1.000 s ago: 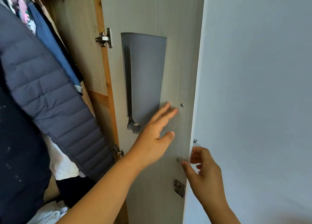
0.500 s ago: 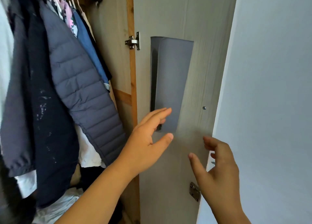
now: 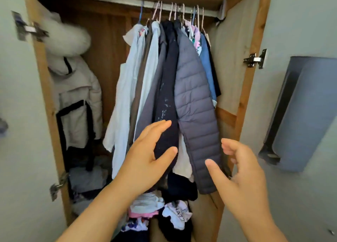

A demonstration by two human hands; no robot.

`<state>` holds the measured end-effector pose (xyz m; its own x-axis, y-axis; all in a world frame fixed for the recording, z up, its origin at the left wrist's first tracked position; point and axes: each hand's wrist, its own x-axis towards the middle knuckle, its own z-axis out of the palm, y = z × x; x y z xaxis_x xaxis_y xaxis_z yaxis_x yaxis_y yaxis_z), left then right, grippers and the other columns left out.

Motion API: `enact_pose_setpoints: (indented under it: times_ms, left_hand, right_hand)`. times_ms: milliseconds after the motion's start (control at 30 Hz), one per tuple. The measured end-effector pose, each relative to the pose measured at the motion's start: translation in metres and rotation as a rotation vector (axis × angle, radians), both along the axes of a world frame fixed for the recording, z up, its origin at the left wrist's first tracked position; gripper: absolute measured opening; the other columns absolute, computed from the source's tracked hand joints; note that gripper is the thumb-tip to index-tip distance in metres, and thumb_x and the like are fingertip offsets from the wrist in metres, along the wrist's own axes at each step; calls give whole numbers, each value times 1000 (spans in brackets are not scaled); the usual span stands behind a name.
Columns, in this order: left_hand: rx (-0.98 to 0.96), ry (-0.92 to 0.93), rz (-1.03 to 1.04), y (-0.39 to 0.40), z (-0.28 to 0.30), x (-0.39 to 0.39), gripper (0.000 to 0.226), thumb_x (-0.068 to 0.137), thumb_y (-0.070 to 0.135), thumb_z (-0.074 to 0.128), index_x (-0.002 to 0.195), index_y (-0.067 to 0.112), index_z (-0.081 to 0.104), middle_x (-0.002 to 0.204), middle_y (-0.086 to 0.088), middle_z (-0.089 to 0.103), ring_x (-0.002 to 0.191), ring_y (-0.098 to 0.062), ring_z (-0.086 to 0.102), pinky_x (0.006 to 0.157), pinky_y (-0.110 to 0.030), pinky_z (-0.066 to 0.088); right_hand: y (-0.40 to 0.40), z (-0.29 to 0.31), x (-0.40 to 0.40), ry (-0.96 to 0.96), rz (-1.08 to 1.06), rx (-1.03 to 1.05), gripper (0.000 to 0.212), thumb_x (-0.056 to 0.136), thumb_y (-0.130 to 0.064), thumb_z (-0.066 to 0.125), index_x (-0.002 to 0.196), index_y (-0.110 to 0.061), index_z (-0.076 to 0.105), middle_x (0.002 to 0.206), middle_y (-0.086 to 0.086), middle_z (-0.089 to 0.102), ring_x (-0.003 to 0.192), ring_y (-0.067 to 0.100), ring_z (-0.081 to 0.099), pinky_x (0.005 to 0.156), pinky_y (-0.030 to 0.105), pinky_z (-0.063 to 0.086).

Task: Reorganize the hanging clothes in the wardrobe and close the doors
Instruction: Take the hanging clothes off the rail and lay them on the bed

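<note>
The wardrobe stands open, its wooden frame (image 3: 251,88) around a metal rail (image 3: 182,5). Several garments hang bunched at the rail's right half: a grey quilted jacket (image 3: 195,99), a dark navy coat (image 3: 167,96), a white shirt (image 3: 125,96) and a blue top (image 3: 207,63). My left hand (image 3: 147,159) is raised in front of the navy coat's hem, fingers straight, holding nothing. My right hand (image 3: 240,172) hovers beside the quilted jacket's sleeve, fingers loosely curved, empty. Whether either hand touches the cloth is unclear.
A white puffer coat with a fur hood (image 3: 74,88) hangs at the left. A heap of loose clothes (image 3: 158,210) lies on the wardrobe floor. The right door (image 3: 310,32) is swung open and carries a grey holder (image 3: 302,114). The left door (image 3: 16,114) is open too.
The view has swung left from the right door's inner face to the wardrobe interior. Both hands left the door and now hang in front of the hanging clothes.
</note>
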<state>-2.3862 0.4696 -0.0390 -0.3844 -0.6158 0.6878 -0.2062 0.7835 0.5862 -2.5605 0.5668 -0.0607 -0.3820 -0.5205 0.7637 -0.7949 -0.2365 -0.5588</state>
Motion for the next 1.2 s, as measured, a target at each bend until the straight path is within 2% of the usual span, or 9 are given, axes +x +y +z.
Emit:
enact_pose_setpoints:
  times_ms: [133, 267, 367, 467, 733, 833, 1000, 1067, 1200]
  left_hand:
    - [-12, -44, 145, -24, 8, 35, 53, 86, 37, 62, 133, 45, 39, 135, 34, 35, 124, 20, 29, 96, 4, 21]
    - [26, -30, 236, -55, 15, 53, 54, 86, 33, 63, 135, 41, 40, 131, 35, 37, 122, 16, 35, 102, -11, 30]
    - [46, -1, 285, -83, 20, 56, 53, 86, 33, 62, 135, 37, 41, 132, 28, 39, 123, 8, 37, 101, -16, 30]
    - [49, 48, 287, -115, 25, 55, 50, 87, 33, 61, 134, 38, 44, 133, 26, 41, 125, 5, 39, 101, -17, 30]
    - [-20, 151, 238, -186, 62, 35, 45, 87, 33, 60, 126, 46, 43, 130, 29, 43, 121, 8, 40, 104, -18, 31]
    - [-61, 199, 223, -210, 81, 30, 42, 86, 33, 61, 120, 48, 43, 128, 27, 46, 120, 9, 42, 101, -16, 32]
    - [-104, 261, 255, -248, 106, 26, 41, 85, 33, 62, 125, 37, 52, 124, 23, 50, 116, 7, 45, 97, -16, 35]
    - [-117, 267, 256, -266, 117, 24, 38, 86, 29, 63, 123, 33, 55, 124, 18, 53, 116, 3, 48, 96, -17, 37]
    - [-133, 284, 270, -301, 149, 17, 35, 88, 24, 62, 122, 28, 58, 121, 13, 56, 112, -1, 52, 89, -12, 40]
  right_hand:
    - [-35, 18, 14, -4, 82, 48, 47, 76, -24, 74, 115, -33, 51, 111, -21, 54, 105, -2, 50, 83, 6, 36]
    - [-70, 34, 16, -3, 130, 92, 46, 77, -28, 72, 118, -33, 52, 112, -25, 54, 107, 0, 51, 87, 13, 36]
    - [-97, 47, 18, -7, 153, 75, 39, 77, -27, 73, 109, -40, 53, 106, -26, 56, 103, -1, 52, 88, 18, 38]
    - [-126, 59, 20, -38, 173, 22, 33, 78, -26, 72, 95, -47, 52, 97, -22, 61, 96, -5, 55, 84, 16, 41]
    - [-204, 109, 33, 12, 205, -57, 32, 80, -25, 70, 91, -48, 50, 94, -23, 61, 93, -7, 55, 75, 6, 38]
    - [-230, 128, 37, 27, 220, -111, 27, 79, -25, 71, 94, -41, 55, 95, -21, 62, 93, -5, 56, 75, 7, 40]
    - [-273, 163, 43, 155, 209, -199, 22, 79, -29, 67, 100, -29, 61, 96, -19, 61, 95, -2, 55, 77, 2, 39]
    - [-291, 183, 46, 231, 183, -233, 21, 82, -29, 68, 102, -23, 64, 97, -13, 61, 93, 5, 56, 79, 10, 42]
    - [-333, 231, 49, 354, 116, -287, 21, 83, -28, 66, 100, -17, 64, 99, -2, 60, 98, 20, 55, 85, 38, 46]
